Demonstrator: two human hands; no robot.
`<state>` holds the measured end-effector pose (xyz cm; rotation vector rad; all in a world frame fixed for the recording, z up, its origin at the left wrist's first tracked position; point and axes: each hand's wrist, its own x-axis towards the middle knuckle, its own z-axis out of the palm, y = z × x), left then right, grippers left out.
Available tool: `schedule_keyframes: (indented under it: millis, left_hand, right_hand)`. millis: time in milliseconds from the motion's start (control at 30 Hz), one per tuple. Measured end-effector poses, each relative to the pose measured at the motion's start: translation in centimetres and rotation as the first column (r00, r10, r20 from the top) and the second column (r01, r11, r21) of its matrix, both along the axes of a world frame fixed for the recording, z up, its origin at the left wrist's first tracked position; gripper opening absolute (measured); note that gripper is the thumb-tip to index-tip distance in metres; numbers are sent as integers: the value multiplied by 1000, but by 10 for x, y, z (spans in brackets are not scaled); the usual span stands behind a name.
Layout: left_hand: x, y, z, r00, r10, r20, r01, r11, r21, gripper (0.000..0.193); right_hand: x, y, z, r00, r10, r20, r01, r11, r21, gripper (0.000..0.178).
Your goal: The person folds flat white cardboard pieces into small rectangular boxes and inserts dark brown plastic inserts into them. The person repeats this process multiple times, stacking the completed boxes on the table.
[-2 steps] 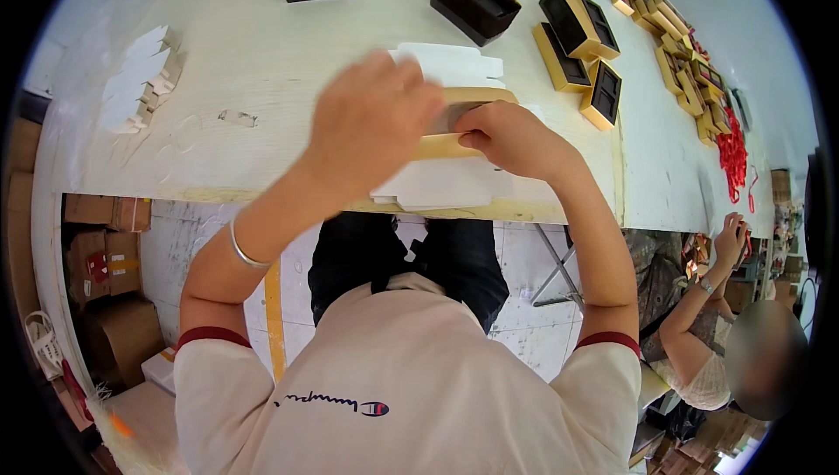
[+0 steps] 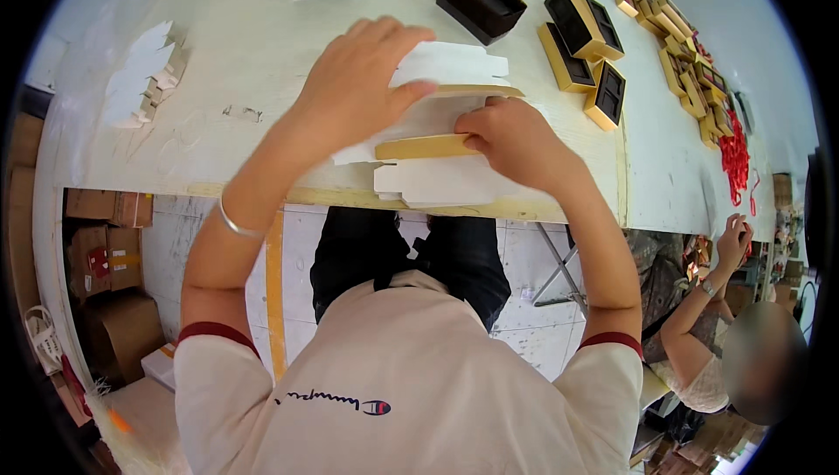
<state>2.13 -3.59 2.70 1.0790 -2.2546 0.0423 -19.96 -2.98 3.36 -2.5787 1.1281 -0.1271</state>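
In front of me on the table lies a partly folded paperboard box [image 2: 424, 147], with a pale inside, gold long walls and white flaps spread out on both sides. Over its far left part is my left hand [image 2: 363, 82], open, fingers stretched and thumb apart near the far gold wall. My right hand [image 2: 520, 143] is closed at the box's right end, fingers curled inward and thumb against the near gold wall. The fingers hide most of that end.
Dark trays [image 2: 481, 3] stand at the back. Gold boxes with dark inserts [image 2: 572, 55] sit to the right, with more gold boxes and red ribbons [image 2: 734, 156] beyond. White folded card pieces [image 2: 144, 77] lie at left. At far right, another person's hand [image 2: 732, 239] holds something reddish.
My left hand has moved slightly left and its fingers have spread, uncovering more of the box's inside. A white flap now shows at the left end. My right hand stays at the right end.
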Motion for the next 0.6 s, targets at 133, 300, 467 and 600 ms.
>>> schedule_keyframes:
  millis: [133, 300, 467, 600]
  left_hand:
    - [7, -10, 2, 996, -83, 39, 52, 864, 500, 30]
    - [-6, -8, -3, 986, -137, 93, 55, 801, 597, 29]
    - [-8, 2, 41, 989, -148, 7, 106, 735, 669, 27]
    - [0, 23, 40, 950, -268, -162, 308, 894, 324, 29]
  right_hand:
    - [18, 44, 1, 969, 45, -242, -143, 903, -406, 28]
    - [48, 73, -31, 1000, -13, 14, 19, 868, -496, 28]
    - [29, 73, -11, 973, 17, 231, 95, 881, -464, 29]
    - [0, 72, 16, 879, 106, 466, 63, 941, -332, 32]
